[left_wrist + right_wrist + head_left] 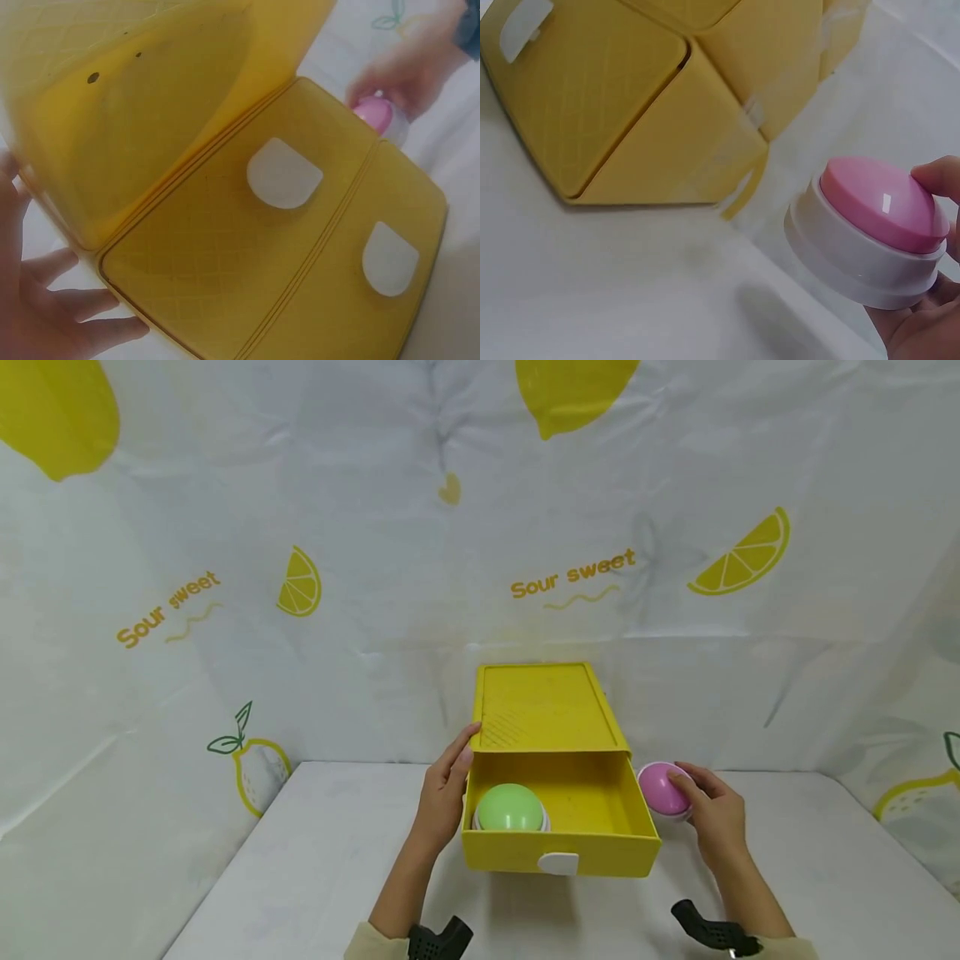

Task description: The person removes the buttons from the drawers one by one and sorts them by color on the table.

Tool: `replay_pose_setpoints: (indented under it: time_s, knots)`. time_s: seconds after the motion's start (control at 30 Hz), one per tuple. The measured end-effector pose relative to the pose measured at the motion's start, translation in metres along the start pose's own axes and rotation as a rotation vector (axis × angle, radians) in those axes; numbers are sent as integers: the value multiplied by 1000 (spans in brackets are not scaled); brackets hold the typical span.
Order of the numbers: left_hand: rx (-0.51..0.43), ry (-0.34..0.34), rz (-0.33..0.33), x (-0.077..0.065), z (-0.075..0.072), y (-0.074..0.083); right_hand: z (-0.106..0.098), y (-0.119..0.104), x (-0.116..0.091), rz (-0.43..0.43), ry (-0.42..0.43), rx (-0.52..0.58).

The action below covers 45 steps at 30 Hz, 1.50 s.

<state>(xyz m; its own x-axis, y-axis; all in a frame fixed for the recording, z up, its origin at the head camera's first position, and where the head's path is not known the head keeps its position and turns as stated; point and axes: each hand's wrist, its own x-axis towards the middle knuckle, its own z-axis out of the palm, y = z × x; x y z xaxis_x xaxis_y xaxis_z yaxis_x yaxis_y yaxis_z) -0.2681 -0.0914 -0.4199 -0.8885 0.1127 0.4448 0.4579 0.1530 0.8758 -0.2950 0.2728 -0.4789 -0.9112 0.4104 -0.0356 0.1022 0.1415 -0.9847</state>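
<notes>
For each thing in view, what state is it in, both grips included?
Top yellow drawer: pulled open
Middle yellow drawer: shut
Bottom yellow drawer: shut
Green push button: dome up, inside top drawer
Pink push button: held, outside the drawer
Right grip: holding pink push button
Left grip: touching yellow cabinet's side

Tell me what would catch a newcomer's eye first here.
Probably the yellow drawer unit in the middle of the table, its top drawer open. Next, the shiny green-domed button at that drawer's front left, and the pink-domed button in the fingers of the right hand, beside the drawer's right side.
</notes>
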Motion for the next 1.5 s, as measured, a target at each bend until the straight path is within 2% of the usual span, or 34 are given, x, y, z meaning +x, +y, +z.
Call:
replay_pose_setpoints:
  time_s: [0.2, 0.3, 0.63, 0.8, 0.9, 1.03, 1.3, 1.5]
  knots:
    - [-6, -3, 3, 0, 0, 0, 4, 12, 2, 21, -7, -135]
    - [-12, -7, 0, 0, 0, 1, 6, 16, 2, 28, -22, -164]
    - [-5, -16, 9, 1, -1, 0, 11, 27, 2, 32, -44, -133]
    - [-9, -14, 5, 2, 0, -1, 12, 33, 2, -42, -11, -211]
    - [-12, -11, 7, 1, 0, -1, 12, 37, 1, -100, 36, -302]
    - [-25, -16, 12, 1, 0, 0, 11, 39, 0, -137, 85, -361]
    - [-11, -6, 11, 0, 1, 0, 12, 43, 0, -204, 137, -411]
    - [1, -5, 15, 1, 0, -2, 12, 43, 0, -193, 122, -396]
